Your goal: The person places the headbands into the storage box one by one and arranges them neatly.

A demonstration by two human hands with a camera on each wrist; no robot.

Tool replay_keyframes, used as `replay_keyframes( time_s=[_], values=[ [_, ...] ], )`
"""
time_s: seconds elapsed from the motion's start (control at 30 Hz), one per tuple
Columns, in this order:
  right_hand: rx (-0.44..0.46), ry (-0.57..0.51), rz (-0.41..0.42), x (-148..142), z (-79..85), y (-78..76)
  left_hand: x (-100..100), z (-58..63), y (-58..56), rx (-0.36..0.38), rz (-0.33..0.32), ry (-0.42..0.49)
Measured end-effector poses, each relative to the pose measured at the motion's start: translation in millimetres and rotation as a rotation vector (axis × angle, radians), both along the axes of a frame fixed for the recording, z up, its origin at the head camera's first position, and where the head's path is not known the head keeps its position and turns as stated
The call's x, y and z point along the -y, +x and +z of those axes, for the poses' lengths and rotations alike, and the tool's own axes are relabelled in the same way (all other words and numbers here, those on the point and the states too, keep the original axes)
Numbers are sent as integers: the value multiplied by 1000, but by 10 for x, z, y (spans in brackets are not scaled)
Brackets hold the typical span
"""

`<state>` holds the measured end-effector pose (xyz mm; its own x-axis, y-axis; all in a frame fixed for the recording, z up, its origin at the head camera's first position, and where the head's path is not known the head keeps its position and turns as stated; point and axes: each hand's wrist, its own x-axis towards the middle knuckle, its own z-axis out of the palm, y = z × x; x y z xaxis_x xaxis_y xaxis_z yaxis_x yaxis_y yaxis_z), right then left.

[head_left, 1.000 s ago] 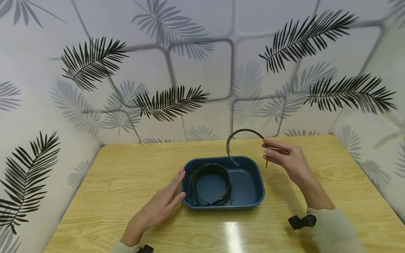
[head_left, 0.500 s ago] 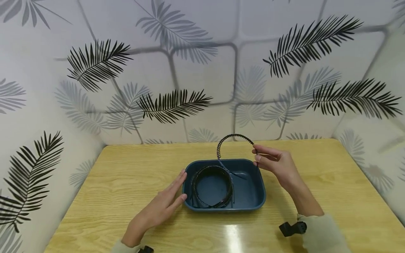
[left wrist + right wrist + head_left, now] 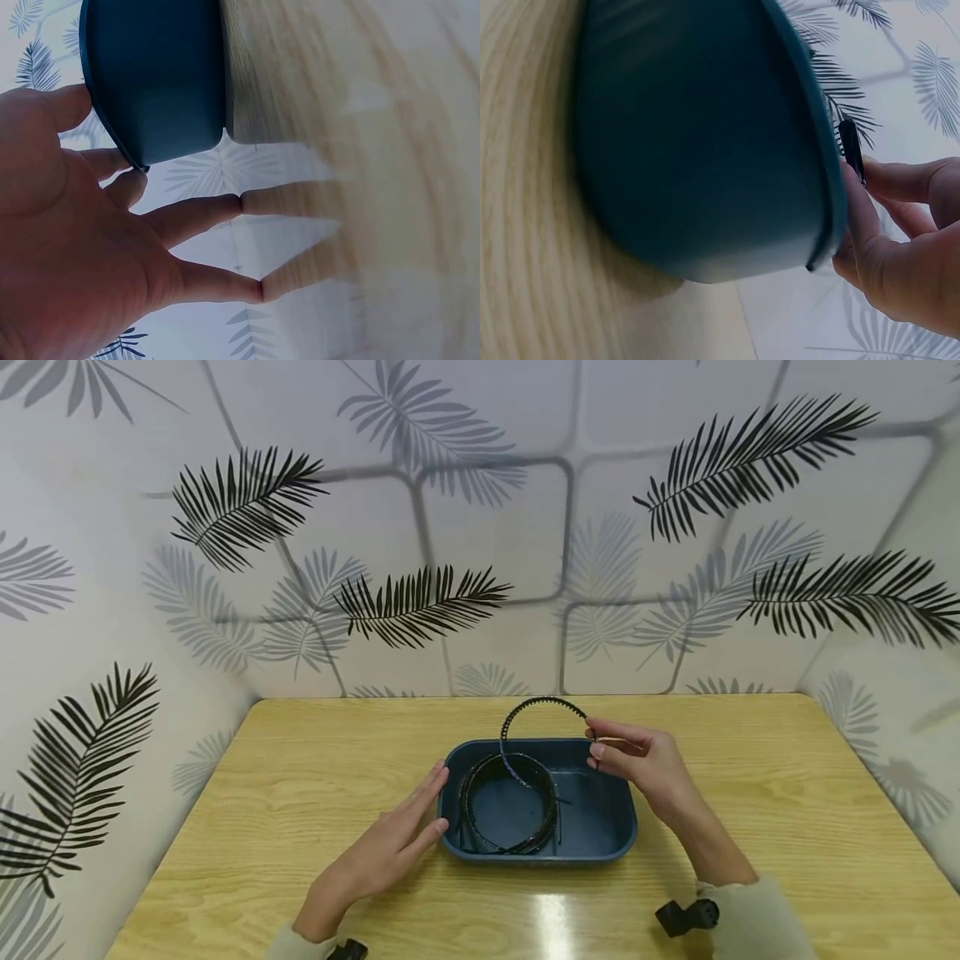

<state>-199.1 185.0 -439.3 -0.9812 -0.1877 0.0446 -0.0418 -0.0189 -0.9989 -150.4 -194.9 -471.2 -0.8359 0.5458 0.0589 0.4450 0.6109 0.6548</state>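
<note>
A black toothed hairband (image 3: 545,699) is raised above the blue plastic basin (image 3: 540,859), its arc upward and its free end over the basin. My right hand (image 3: 651,768) pinches the other end between thumb and fingers at the basin's back right. In the right wrist view a short piece of the hairband (image 3: 850,146) shows at the fingertips, beside the basin's wall (image 3: 705,150). More black hairbands (image 3: 465,806) lie stacked in a ring in the basin's left half. My left hand (image 3: 386,852) touches the basin's left side, fingers extended; the left wrist view shows them spread (image 3: 82,232).
The basin stands on a light wooden table (image 3: 300,760). Behind the table is a pale wall (image 3: 495,543) with a leaf pattern. A black wrist device (image 3: 686,917) sits at my right sleeve.
My right hand has moved left and slightly down with the hairband, bringing it from the basin's right edge over the ringed hairbands. The left hand stays at the basin's side.
</note>
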Motion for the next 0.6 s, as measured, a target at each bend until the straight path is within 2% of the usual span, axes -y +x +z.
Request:
replay_keyframes(
  time_s=[0.6],
  values=[
    [23,-29,36,165,-90,54,8,-34,-16,-30,-12,-7]
  ],
)
